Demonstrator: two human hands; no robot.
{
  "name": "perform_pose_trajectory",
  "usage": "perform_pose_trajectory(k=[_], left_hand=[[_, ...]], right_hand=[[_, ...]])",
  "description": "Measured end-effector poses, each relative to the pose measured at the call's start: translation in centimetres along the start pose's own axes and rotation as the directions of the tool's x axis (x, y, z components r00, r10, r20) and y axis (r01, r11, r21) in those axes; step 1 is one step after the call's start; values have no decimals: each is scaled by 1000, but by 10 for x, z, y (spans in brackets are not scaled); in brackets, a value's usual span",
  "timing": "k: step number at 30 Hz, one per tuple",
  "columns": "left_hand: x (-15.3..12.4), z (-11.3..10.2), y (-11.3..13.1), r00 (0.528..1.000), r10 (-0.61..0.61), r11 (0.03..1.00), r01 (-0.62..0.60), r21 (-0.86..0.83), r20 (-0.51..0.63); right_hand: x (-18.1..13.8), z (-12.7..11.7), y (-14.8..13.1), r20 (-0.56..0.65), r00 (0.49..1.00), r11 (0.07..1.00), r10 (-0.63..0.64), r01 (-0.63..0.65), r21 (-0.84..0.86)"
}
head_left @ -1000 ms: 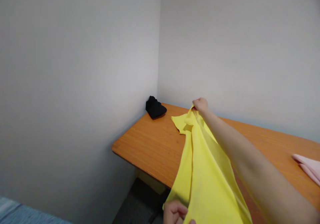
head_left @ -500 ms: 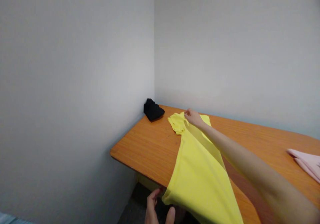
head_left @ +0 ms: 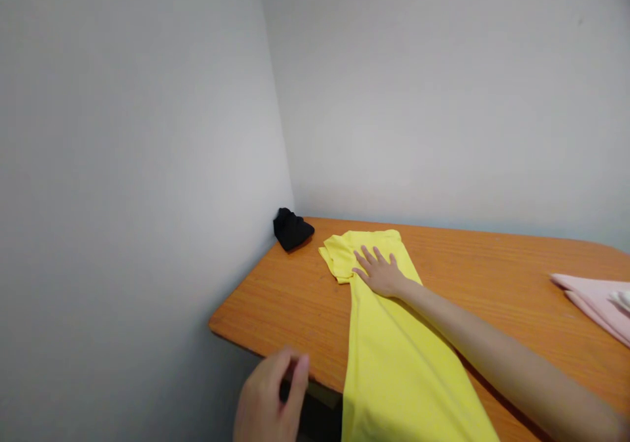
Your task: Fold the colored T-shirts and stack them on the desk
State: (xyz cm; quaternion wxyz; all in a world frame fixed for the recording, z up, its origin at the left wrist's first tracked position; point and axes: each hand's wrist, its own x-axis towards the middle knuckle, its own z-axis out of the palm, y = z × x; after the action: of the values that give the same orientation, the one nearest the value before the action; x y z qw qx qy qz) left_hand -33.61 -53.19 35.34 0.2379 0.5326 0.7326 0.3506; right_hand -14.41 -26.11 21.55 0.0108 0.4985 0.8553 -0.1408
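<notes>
A yellow short-sleeved shirt [head_left: 394,356], folded lengthwise, lies on the wooden table, its lower part hanging over the front edge. My right hand [head_left: 381,276] rests flat on it near the sleeve, fingers spread. The sleeve [head_left: 337,258] is folded and points left. Left of the hanging cloth, in front of the table edge, is my left hand [head_left: 270,396]. Its fingers are loosely curled, with a gap to the thumb and nothing visible between them; it is slightly blurred and apart from the shirt. The shirt's bottom hem is out of view.
On the wooden table [head_left: 290,304], a folded black cloth item [head_left: 292,230] sits in the far left corner against the wall. Folded pink cloth [head_left: 593,297] lies at the right, with a small white thing [head_left: 623,299] on it. Grey walls border the table's left and back.
My right hand has gone from pinching the shirt near its top to lying flat on it. My left hand has moved up and left, away from the shirt's lower corner.
</notes>
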Motion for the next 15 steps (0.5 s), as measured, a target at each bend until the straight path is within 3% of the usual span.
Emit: perform_pose_trajectory(k=[4,8,11,15], left_hand=[[117,27,6,967,226,919,-252,302,120],[223,81,5,973,153,839,-221,497,176],[268,108,1,976,67,806,-175,565,206],[289,115,-7,977,-1,758,-139,637,215]], right_hand=[[-11,-1,-4,-44,999,1000,-6,7,6],[-17,-6,-9,-77,997,1000,-1,3,28],[-19,-10,-10,-86,996,999,-8,12,53],[-19,-11,-9,-77,997,995,-3,11,103]])
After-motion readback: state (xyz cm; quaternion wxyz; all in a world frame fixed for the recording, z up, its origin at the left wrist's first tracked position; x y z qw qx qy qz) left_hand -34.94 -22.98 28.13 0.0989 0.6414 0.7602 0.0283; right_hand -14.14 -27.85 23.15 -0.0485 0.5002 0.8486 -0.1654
